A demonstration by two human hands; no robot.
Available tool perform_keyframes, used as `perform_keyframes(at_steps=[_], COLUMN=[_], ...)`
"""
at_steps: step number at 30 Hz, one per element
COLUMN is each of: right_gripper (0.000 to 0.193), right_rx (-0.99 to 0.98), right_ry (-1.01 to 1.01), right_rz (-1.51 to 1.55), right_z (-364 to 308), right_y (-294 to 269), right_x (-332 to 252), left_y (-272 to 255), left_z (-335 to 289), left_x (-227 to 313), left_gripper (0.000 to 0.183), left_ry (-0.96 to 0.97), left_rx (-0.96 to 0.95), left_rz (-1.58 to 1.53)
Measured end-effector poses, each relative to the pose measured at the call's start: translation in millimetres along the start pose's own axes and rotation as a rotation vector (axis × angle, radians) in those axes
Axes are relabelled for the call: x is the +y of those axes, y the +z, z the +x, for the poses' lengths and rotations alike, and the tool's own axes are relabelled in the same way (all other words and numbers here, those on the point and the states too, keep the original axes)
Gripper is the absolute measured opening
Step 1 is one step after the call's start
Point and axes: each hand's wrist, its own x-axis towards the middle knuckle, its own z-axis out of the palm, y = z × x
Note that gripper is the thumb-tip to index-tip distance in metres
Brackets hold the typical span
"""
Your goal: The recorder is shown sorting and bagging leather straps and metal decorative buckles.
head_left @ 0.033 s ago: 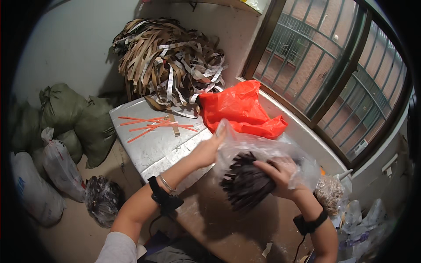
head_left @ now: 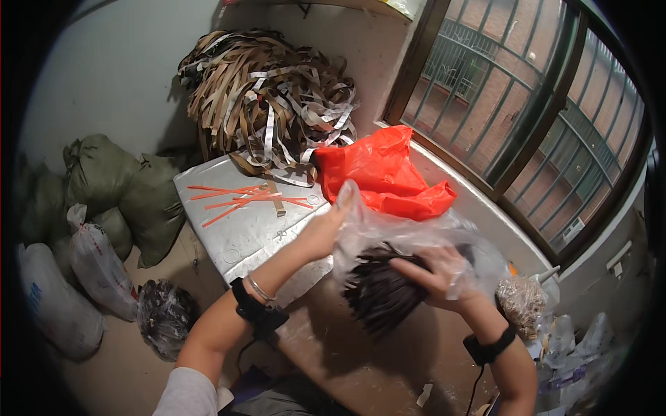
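With its thumb raised, my left hand (head_left: 325, 232) pinches the edge of a clear plastic bag (head_left: 454, 232). My right hand (head_left: 438, 274) is wrapped round a thick bundle of dark brown strips (head_left: 385, 288), their cut ends fanning toward the left. Thin plastic lies over the back of the right hand and behind the bundle. How much of the bundle sits within the bag, I cannot tell. Just beyond the hands, a crumpled red plastic bag (head_left: 378, 173) rests on the table.
Several orange strips (head_left: 239, 201) lie on the silver-covered tabletop (head_left: 215, 239). Behind stands a big heap of brown and white bands (head_left: 270, 104). Green sacks (head_left: 149, 208) and filled plastic bags (head_left: 166, 319) are on the floor at left. A barred window (head_left: 513, 104) is at right.
My left hand has shifted slightly left with the bag edge. My right hand and the bundle have moved a little to the left, and the plastic has crumpled differently.
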Motion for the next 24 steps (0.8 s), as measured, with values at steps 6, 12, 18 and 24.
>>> perform_keyframes(at_steps=[6, 12, 18, 24], right_gripper=[0.07, 0.099, 0.104, 0.086], right_rx=[0.007, -0.31, -0.295, -0.466], right_ry=[-0.464, 0.166, 0.125, 0.695], right_rz=[0.077, 0.573, 0.89, 1.271], right_z=[30, 16, -17, -69], right_y=[106, 97, 96, 108], right_x=[-32, -56, -25, 65], left_y=[-12, -35, 41, 57], left_z=[-20, -48, -85, -96], left_x=[-34, 48, 91, 72], left_gripper=[0.059, 0.052, 0.114, 0.107], left_ry=[0.03, -0.228, -0.062, -0.068], left_rx=[0.18, 0.016, -0.293, -0.258], left_rz=[0.016, 0.271, 0.331, 0.159])
